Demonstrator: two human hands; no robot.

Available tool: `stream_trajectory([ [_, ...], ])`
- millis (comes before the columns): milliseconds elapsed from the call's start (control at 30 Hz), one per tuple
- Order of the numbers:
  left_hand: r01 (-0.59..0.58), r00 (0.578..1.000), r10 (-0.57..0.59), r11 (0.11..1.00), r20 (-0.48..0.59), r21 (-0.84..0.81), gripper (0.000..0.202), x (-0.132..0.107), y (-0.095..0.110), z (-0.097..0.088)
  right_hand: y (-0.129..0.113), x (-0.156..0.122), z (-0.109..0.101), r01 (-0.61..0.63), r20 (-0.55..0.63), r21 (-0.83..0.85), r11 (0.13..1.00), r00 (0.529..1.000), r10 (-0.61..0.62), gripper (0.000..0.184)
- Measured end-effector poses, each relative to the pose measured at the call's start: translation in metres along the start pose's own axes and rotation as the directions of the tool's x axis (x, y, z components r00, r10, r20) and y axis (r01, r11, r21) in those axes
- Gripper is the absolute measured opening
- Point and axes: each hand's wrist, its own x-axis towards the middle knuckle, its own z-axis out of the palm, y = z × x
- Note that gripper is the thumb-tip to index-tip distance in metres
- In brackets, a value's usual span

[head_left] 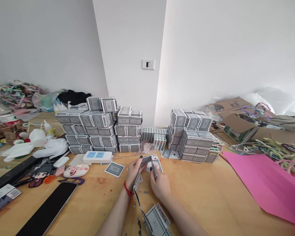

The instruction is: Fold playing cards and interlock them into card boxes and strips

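Observation:
Between my two hands, a strip of joined playing cards (137, 183) is bent into corners and trails down toward me. My left hand (132, 173), with a red cord at the wrist, is closed on the strip's left side, thumb on top. My right hand (161, 184) pinches the strip's right end. Beneath my fingers lie loose face-up cards (158, 165). Near my forearms, the strip's lower part meets more patterned-back cards (154, 221). A single face-down card (114, 169) rests to the left of my left hand.
Blocks built from cards stand stacked at the left (102, 119) and right (198, 144). Small card boxes (153, 132) sit between them. Leftward are a white power strip (97, 156), a black phone (49, 209) and a box cutter (72, 181). Pink paper (263, 186) covers the right side.

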Motion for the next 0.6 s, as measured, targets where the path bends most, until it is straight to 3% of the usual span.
stream_trajectory([
  [367,-0.003,1.0,0.003,1.0,-0.004,0.026,0.026,-0.002,0.001,0.001,0.005,0.0,0.005,0.067,-0.037,-0.069,0.995,0.997,-0.07,0.041],
  [600,-0.031,0.999,0.031,0.999,0.009,0.031,0.024,-0.002,0.001,0.0,0.011,-0.001,0.01,0.054,-0.117,0.033,0.998,0.992,-0.049,0.037],
])
